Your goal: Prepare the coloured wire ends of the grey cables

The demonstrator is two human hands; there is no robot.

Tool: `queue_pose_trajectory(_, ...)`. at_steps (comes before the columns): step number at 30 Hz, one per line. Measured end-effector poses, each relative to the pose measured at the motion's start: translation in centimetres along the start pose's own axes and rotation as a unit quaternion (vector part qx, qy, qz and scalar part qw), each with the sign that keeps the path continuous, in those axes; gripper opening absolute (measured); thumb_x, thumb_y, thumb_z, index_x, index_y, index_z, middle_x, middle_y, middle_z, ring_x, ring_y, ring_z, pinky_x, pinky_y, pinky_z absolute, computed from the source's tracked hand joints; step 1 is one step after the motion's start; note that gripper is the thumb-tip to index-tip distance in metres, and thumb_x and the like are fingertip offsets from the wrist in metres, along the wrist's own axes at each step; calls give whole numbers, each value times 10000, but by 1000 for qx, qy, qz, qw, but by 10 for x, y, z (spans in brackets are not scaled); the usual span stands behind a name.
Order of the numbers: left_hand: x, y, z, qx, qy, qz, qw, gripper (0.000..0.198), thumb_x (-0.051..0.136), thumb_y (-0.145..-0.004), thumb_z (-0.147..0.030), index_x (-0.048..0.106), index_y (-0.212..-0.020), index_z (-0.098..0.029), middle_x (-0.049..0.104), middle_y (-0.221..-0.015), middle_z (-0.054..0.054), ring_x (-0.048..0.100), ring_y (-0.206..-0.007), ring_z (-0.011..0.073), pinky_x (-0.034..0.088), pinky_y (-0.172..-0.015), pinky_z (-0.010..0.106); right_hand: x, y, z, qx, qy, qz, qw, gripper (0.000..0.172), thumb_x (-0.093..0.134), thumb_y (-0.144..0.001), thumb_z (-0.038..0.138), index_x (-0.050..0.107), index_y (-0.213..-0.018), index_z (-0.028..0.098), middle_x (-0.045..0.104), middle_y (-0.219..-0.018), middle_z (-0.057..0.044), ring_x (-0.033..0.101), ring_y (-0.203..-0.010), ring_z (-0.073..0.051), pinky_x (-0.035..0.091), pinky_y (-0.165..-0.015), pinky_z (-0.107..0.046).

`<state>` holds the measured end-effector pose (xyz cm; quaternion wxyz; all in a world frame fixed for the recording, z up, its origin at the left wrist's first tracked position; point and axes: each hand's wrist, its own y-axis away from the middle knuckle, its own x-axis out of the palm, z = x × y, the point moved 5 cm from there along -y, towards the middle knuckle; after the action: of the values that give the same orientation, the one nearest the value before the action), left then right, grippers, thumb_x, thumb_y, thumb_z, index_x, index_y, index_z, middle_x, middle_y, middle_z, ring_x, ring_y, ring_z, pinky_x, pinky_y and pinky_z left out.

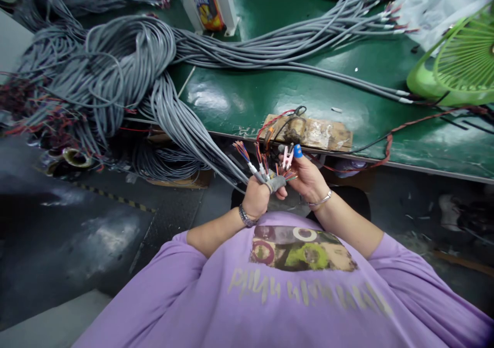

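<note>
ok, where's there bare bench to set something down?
Bare green bench: between the cable run and the front edge, left of the wooden board; also behind the run, right of the white stand. Crowded: the left end, heaped with coiled cables; the front edge where held cables slope to the left hand; the right, with green fan, plastic bag, red wire.

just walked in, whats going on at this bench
A person in a purple cloth top is working at the edge of a glossy green table. The left hand grips the ends of several round grey cables, their thin coloured wires fanned out. The right hand holds a small pink two-pronged tool close to those ends. The cables run back toward a large coiled grey heap.
</note>
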<state>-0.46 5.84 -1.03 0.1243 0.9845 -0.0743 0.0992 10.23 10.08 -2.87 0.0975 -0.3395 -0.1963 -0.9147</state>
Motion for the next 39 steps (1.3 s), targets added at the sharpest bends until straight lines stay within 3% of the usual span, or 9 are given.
queue_pose_trajectory(9,-1,3,0,-1,17,13,1000,289,711,-750,-364,637,-584,-140,637,-517,14,556,-422,101,482,-466,230,-3,4,-6,-3,-70,0,998,586,561,-742,771,632,-874,205,657,-682,-17,583,-537,-152,481,-496,-289)
queue_pose_trajectory(15,-6,12,-3,14,-1,24,1000,284,728,-762,-367,657,-605,-142,653,-546,15,589,-469,111,508,-495,238,-9,5,0,31,-46,0,998,571,521,-789,751,633,-812,192,668,-731,-33,552,-554,-122,463,-526,-257)
queue_pose_trajectory(21,-6,9,-1,33,14,1,999,298,736,-764,-382,647,-614,-140,653,-545,13,577,-440,108,499,-471,241,-8,6,7,-13,-6,3,1000,412,678,-780,590,636,-765,181,624,-656,0,511,-537,-99,430,-518,-235)
queue_pose_trajectory(27,1,5,-2,63,10,-27,998,317,720,-777,-411,635,-618,-150,657,-557,13,595,-466,110,518,-492,237,-6,4,5,-45,24,22,998,558,531,-793,742,646,-896,205,642,-672,-21,584,-595,-156,446,-532,-284)
queue_pose_trajectory(35,4,-1,-1,68,-32,-41,996,350,726,-758,-443,625,-603,-146,673,-573,26,607,-476,112,529,-515,238,5,0,-5,38,-52,37,997,637,489,-778,787,630,-925,183,579,-500,20,494,-337,-161,402,-350,-305)
queue_pose_trajectory(39,2,-1,1,65,-39,-43,996,347,728,-759,-439,632,-606,-143,672,-569,29,604,-469,111,525,-508,237,8,2,-6,55,-71,46,995,624,475,-794,777,622,-897,179,579,-495,22,491,-308,-165,401,-321,-309)
